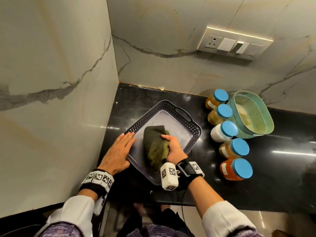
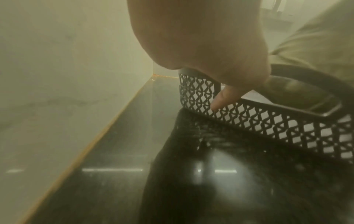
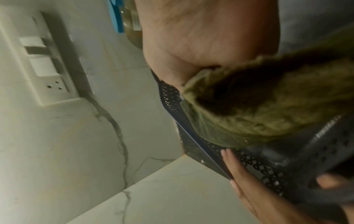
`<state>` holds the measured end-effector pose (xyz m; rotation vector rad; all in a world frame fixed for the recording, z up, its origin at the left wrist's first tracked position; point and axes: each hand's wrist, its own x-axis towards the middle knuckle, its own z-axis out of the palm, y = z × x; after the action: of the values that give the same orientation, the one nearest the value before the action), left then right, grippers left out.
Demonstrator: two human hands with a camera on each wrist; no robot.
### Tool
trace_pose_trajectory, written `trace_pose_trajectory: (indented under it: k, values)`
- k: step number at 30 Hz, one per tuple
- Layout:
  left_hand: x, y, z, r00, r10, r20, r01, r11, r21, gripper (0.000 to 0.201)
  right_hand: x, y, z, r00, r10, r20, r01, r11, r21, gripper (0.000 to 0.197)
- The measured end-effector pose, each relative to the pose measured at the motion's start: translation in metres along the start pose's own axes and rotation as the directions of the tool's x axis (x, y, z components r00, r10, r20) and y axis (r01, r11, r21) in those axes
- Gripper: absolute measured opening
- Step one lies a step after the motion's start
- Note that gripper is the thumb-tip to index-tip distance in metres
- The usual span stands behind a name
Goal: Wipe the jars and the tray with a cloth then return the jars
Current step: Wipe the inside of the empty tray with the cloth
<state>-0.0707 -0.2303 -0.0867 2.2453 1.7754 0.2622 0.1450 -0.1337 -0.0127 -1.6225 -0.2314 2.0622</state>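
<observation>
Tray (image 1: pixel 191 127) under flat left hand (image 1: pixel 118 151), right hand (image 1: pixel 174 147) gripping cloth (image 1: pixel 153 142), 5 jars (image 1: pixel 229 130), basket (image 1: pixel 253 115) alongside

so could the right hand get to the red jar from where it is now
Probably yes: the red jar stands just right of the tray with bare counter between, but the right hand grips the cloth.

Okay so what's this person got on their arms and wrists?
Both arms wear white sleeves. The left hand has a black wrist strap ringed with white blocks bearing black square markers. The right hand has a black strap, a marker tag and a white marker-printed block, with a thin black cable hanging below.
</observation>
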Motion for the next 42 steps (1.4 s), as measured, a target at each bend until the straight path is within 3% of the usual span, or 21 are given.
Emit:
trace_pose_trajectory:
  k: [5,7,9,11,14,15,16,20,23,26,28,31,38,42]
  values:
    - [0.021,-0.013,-0.01,0.992,-0.065,-0.106,0.059,0.997,-0.054,0.067,-0.01,-0.024,-0.022,0.997,-0.069,0.02,0.066,0.993,0.098,0.035]
    - [0.026,-0.004,-0.019,0.976,-0.094,-0.196,0.064,0.986,-0.153,0.056,-0.017,-0.028,-0.026,0.994,-0.094,0.047,0.087,0.986,0.141,0.035]
    - [0.032,0.016,-0.029,0.95,-0.233,-0.209,0.143,0.916,-0.374,0.044,-0.025,-0.029,-0.027,0.988,-0.125,0.088,0.111,0.983,0.145,0.031]
    - [0.039,0.047,-0.04,0.923,-0.382,-0.037,0.254,0.682,-0.686,0.027,-0.03,-0.029,-0.027,0.975,-0.18,0.13,0.16,0.975,0.151,0.021]
    - [0.054,0.096,-0.053,0.876,-0.371,0.308,0.384,0.151,-0.911,0.011,-0.034,-0.028,-0.028,0.972,-0.209,0.111,0.195,0.973,0.124,0.015]
    - [0.058,0.108,-0.054,0.863,-0.342,0.373,0.408,0.036,-0.912,0.01,-0.034,-0.028,-0.029,0.972,-0.217,0.089,0.208,0.973,0.101,0.015]
    - [0.061,0.118,-0.055,0.866,-0.317,0.386,0.404,-0.009,-0.915,0.011,-0.035,-0.03,-0.031,0.97,-0.234,0.059,0.23,0.971,0.071,0.018]
    - [0.072,0.138,-0.048,0.867,-0.377,0.325,0.342,-0.024,-0.94,0.021,-0.036,-0.039,-0.046,0.932,-0.357,-0.057,0.354,0.933,-0.058,0.028]
    - [0.084,0.157,-0.053,0.873,-0.394,0.286,0.292,-0.045,-0.955,0.02,-0.048,-0.044,-0.062,0.921,-0.388,-0.021,0.384,0.916,-0.115,0.022]
    - [0.093,0.174,-0.061,0.866,-0.377,0.329,0.284,-0.172,-0.943,0.014,-0.056,-0.047,-0.075,0.877,-0.478,-0.044,0.469,0.873,-0.134,0.025]
    - [0.097,0.183,-0.065,0.843,-0.344,0.414,0.346,-0.244,-0.906,0.028,-0.065,-0.052,-0.083,0.866,-0.496,-0.068,0.486,0.866,-0.117,0.031]
    - [0.105,0.187,-0.065,0.824,-0.374,0.426,0.368,-0.22,-0.904,0.015,-0.078,-0.059,-0.094,0.874,-0.482,-0.071,0.475,0.875,-0.093,0.031]
    - [0.132,0.229,-0.07,0.882,-0.378,0.28,0.247,-0.136,-0.959,0.017,-0.091,-0.064,-0.13,0.867,-0.462,-0.184,0.45,0.887,-0.105,0.019]
    - [0.147,0.259,-0.064,0.909,-0.268,0.32,0.292,-0.138,-0.946,0.032,-0.101,-0.08,-0.161,0.779,-0.574,-0.251,0.561,0.818,-0.13,0.019]
